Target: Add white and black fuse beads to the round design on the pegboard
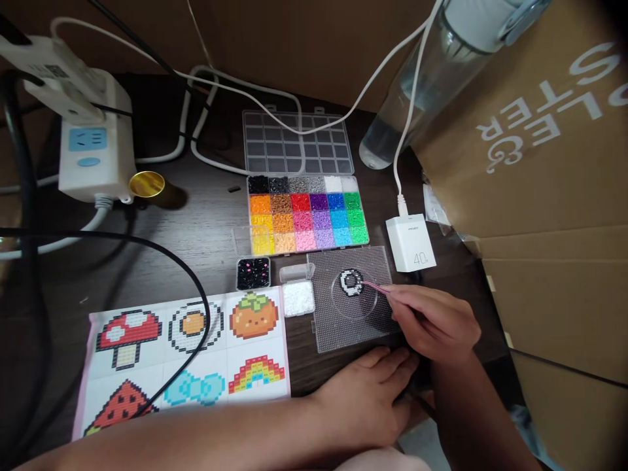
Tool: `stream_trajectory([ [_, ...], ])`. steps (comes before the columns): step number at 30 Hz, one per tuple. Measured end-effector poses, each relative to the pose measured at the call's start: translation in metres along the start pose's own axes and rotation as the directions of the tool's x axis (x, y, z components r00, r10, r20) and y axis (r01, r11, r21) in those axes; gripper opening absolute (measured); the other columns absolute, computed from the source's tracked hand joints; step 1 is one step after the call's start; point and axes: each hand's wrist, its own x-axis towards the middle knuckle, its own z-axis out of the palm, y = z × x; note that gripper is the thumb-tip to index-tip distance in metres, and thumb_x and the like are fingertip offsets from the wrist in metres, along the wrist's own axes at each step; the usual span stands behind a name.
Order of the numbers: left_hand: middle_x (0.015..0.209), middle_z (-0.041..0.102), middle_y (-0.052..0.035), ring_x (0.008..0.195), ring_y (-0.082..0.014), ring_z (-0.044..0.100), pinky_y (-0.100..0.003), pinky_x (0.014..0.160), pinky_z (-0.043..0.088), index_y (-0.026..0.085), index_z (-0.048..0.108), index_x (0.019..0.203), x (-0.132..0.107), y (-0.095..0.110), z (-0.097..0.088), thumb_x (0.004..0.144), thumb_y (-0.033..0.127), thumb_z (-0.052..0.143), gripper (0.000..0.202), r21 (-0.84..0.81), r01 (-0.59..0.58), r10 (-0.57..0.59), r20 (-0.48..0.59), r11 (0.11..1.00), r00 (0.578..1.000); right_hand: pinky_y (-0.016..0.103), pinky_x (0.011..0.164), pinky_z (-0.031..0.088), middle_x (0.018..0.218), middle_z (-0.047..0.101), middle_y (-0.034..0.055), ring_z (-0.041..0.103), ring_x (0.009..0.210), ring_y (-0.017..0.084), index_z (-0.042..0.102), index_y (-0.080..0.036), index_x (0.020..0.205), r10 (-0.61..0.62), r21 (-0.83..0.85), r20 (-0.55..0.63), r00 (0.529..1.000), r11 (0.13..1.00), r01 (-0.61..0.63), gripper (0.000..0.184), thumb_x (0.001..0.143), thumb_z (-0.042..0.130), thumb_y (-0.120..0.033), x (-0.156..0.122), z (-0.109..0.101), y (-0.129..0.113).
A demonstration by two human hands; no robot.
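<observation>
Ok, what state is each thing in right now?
bead box: lid open, compartments filled
black bead tub: open
white bead tub: open
pegboard: flat, small black-and-white ring of beads on it
right hand: holding pink tweezers, tip at beads
left hand: resting flat at pegboard edge
charger: cable plugged in

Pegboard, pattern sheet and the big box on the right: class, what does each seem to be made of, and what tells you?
Pegboard: clear hard plastic, probably; the dark table shows through its gridded surface.
Pattern sheet: printed paper or thin card, apparently; flat, white, matte.
Box: cardboard; brown, matte, with white printed letters.
</observation>
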Motion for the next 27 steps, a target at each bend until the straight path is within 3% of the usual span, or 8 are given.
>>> stream_trajectory([
  [14, 0.139, 0.057, -0.0124, 0.13, -0.0253, 0.052, -0.038, 0.112, 0.033, 0.021, 0.075, 0.105, -0.001, -0.0001, 0.0009, 0.098, 0.038, 0.046, 0.034, -0.009, -0.015, 0.015, 0.039, 1.0, 0.999, 0.03, 0.072, 0.067, 0.093, 0.078, 0.0037, 0.076, 0.081, 0.019, 0.072, -0.024, 0.108, -0.012, -0.045, 0.006, 1.0, 0.999, 0.012, 0.041, 0.076, 0.068, 0.001, 0.0014, 0.0007, -0.0016],
  [27, 0.14, 0.057, -0.0126, 0.13, -0.0244, 0.052, -0.037, 0.11, 0.036, 0.021, 0.074, 0.104, 0.0011, -0.0007, -0.0021, 0.1, 0.038, 0.042, 0.036, -0.035, -0.006, 0.008, 0.067, 0.999, 0.998, 0.031, 0.073, 0.066, 0.094, 0.078, 0.0028, 0.076, 0.083, 0.02, 0.073, -0.026, 0.106, 0.083, -0.005, 0.01, 0.996, 0.997, -0.083, 0.035, 0.079, 0.067, -0.005, -0.0009, 0.0003, -0.0013],
])
